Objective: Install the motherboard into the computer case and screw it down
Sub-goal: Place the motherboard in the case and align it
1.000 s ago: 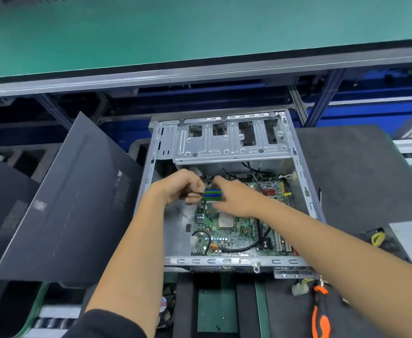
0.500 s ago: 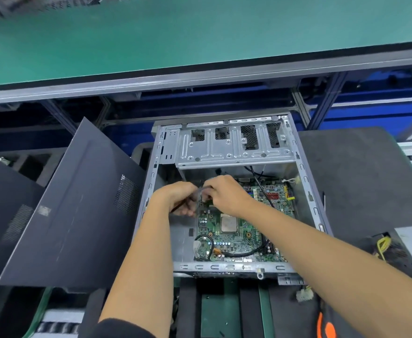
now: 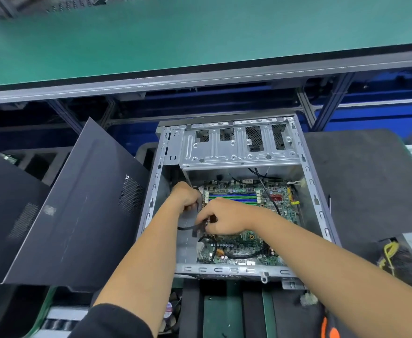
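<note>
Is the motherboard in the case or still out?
In: the motherboard lies flat on the floor of the open case. Screws cannot be told.

One computer case (image 3: pixel 307 172); one motherboard (image 3: pixel 245 242) inside; two hands; perhaps two dark side panels (image 3: pixel 78 211); four memory slots (image 3: pixel 231 199).

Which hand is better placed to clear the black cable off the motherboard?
Left. The left hand grips the thin black cable beside the green motherboard; the right hand lies over the board.
</note>
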`<state>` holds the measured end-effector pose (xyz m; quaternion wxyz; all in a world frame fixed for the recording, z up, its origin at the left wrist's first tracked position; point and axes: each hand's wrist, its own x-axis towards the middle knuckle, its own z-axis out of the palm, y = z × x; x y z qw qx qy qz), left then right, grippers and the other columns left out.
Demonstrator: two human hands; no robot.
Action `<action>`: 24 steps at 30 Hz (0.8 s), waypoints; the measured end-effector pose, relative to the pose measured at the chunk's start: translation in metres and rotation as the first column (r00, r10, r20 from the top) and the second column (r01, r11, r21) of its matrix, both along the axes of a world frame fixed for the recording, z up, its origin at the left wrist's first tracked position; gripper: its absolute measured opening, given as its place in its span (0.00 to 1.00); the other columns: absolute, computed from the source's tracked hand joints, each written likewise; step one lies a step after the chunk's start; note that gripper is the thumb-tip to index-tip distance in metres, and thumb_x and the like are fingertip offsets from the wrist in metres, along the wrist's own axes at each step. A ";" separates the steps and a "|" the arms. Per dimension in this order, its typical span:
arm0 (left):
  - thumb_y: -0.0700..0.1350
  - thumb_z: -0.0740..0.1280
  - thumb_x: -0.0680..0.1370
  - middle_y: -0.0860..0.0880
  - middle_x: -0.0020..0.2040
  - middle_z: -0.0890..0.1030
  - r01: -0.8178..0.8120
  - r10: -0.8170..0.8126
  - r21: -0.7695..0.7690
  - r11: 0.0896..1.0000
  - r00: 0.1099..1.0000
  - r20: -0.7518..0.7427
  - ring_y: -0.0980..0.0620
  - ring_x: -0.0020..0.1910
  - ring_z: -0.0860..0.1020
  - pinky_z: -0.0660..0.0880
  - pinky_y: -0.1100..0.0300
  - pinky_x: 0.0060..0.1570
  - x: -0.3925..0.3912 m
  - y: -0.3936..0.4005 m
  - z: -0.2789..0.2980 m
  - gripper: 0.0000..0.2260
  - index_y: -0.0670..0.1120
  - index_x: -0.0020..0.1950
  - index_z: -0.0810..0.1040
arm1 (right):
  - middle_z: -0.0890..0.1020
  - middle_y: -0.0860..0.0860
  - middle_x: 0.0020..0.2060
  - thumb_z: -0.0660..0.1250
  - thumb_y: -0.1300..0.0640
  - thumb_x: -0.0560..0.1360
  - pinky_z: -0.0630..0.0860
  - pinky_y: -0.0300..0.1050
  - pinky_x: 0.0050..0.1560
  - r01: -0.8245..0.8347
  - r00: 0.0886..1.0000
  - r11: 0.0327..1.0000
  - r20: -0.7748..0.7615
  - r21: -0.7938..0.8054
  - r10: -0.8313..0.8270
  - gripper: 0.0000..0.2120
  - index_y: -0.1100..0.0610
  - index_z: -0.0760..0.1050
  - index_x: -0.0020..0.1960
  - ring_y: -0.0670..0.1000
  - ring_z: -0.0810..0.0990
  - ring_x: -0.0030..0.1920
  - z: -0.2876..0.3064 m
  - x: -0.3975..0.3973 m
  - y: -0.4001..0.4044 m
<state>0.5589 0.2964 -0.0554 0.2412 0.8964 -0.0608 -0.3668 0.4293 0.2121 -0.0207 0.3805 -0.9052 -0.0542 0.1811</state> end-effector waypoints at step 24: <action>0.44 0.69 0.76 0.41 0.45 0.82 -0.028 0.026 0.009 1.000 0.990 0.136 0.46 0.37 0.81 0.73 0.61 0.28 0.019 -0.001 -0.029 0.09 0.38 0.48 0.78 | 0.74 0.52 0.37 0.59 0.50 0.78 0.63 0.43 0.28 0.270 0.926 0.874 -0.140 -0.404 -0.350 0.07 0.54 0.69 0.49 0.49 0.69 0.32 -0.040 0.062 -0.048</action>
